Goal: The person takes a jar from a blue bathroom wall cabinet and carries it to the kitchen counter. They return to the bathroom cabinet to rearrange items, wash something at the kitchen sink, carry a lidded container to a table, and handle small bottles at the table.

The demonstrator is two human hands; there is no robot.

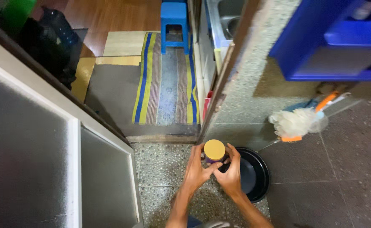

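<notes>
Yellow-lidded jar (214, 150) between both hands' grip, left hand (197, 172), right hand (231, 174), seemingly clasped

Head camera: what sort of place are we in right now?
Probably a home wash area beside a kitchen doorway: pebbled floor, a mop against the wall, a steel sink beyond. Both hands hold a yellow-lidded jar above a black basin.

The small round jar (214, 152) has a yellow lid and purple body; the striped woven floor mat (166, 80) runs blue, yellow and grey (faded); the square plastic stool (174, 19) is blue.

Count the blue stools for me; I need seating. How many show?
1: a blue stool at the far end of the striped rug. Others may be out of view.
</notes>
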